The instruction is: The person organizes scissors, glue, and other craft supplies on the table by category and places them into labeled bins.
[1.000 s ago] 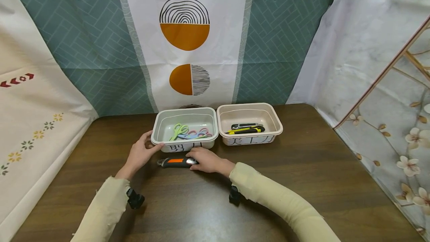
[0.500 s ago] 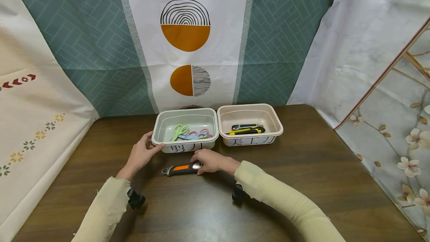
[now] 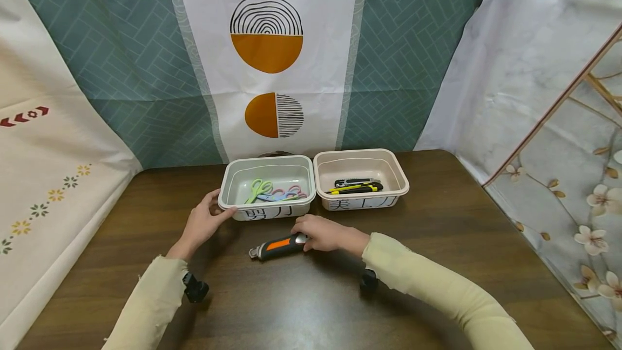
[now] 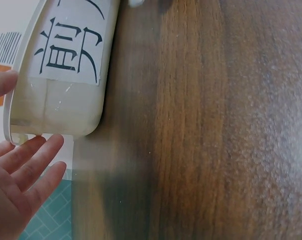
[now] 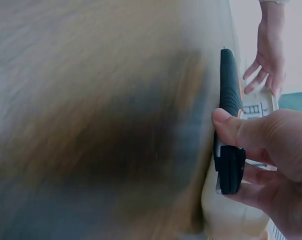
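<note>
My right hand (image 3: 320, 234) pinches a black-and-orange utility knife (image 3: 279, 246) by one end, between thumb and fingers. The knife's metal-tipped end points left, in front of the bins. Seen from the right wrist, the black handle (image 5: 231, 80) stands past the thumb, and the fingers lie behind it. My left hand (image 3: 201, 226) holds the near left corner of a pale green plastic bin (image 3: 267, 162), with the thumb (image 4: 3, 84) on the rim and the other fingers below the corner. Green-handled scissors (image 3: 259, 188) and blue and pink scissors (image 3: 282, 195) lie inside this bin.
A beige plastic bin (image 3: 359, 155) stands right beside the green one, with several utility knives (image 3: 357, 188) in it. Both bins carry paper labels with black characters. They sit at the back of the brown wooden table (image 3: 272, 307), near a hanging patterned cloth (image 3: 146, 69).
The right hand has drawn the utility knife rightward and toward the near side, away from the green bin's front. The left hand keeps its place on the bin.
</note>
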The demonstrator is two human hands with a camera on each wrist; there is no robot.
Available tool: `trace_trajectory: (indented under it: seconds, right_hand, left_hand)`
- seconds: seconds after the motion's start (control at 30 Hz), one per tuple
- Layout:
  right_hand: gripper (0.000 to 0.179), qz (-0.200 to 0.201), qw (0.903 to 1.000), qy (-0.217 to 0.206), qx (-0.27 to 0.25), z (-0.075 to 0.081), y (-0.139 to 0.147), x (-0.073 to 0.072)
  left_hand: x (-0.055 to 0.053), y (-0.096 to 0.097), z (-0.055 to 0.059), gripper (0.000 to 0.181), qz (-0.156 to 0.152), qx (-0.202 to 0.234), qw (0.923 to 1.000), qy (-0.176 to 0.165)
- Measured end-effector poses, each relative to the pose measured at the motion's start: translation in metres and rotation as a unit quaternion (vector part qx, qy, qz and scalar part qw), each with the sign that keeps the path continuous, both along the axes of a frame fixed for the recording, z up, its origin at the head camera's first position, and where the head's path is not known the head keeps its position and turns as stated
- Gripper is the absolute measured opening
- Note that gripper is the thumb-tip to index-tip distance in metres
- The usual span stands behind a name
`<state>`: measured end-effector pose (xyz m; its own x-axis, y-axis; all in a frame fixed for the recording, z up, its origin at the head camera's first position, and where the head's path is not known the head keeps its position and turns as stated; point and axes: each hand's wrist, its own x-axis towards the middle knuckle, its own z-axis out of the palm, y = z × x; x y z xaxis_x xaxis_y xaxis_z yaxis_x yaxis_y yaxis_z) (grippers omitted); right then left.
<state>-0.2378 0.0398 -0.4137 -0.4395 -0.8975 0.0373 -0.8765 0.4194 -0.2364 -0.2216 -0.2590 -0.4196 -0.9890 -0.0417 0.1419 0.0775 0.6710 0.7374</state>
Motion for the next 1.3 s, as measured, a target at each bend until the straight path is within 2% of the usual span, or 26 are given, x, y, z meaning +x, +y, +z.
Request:
trace_trajectory:
  seconds: [0.27,0.6,0.8,1.1,1.3]
  right_hand:
    - [0.037,-0.017,0.9994,-0.018,-0.024,0.013,0.029,0.003]
    - [0.036,-0.018,0.9985,0.027,-0.045,0.023,0.066,0.002]
    - [0.037,-0.027,0.9975,0.042,-0.051,0.037,0.076,0.0]
    - [0.036,-0.052,0.9927,0.07,-0.083,0.061,0.087,-0.015]
    - [0.037,-0.069,0.9884,0.083,-0.107,0.067,0.097,-0.027]
  left_hand:
    - [0.001,-0.001,0.001,0.072,-0.008,0.005,0.9999,-0.005]
    - [0.001,0.0,0.004,0.073,-0.007,-0.001,1.0,-0.006]
    - [0.001,0.0,0.003,0.074,-0.004,-0.003,0.9999,-0.011]
    - [0.0,-0.001,0.002,0.073,-0.003,-0.006,0.9999,-0.008]
    - [0.0,-0.001,0.001,0.073,-0.002,-0.009,0.9999,-0.007]
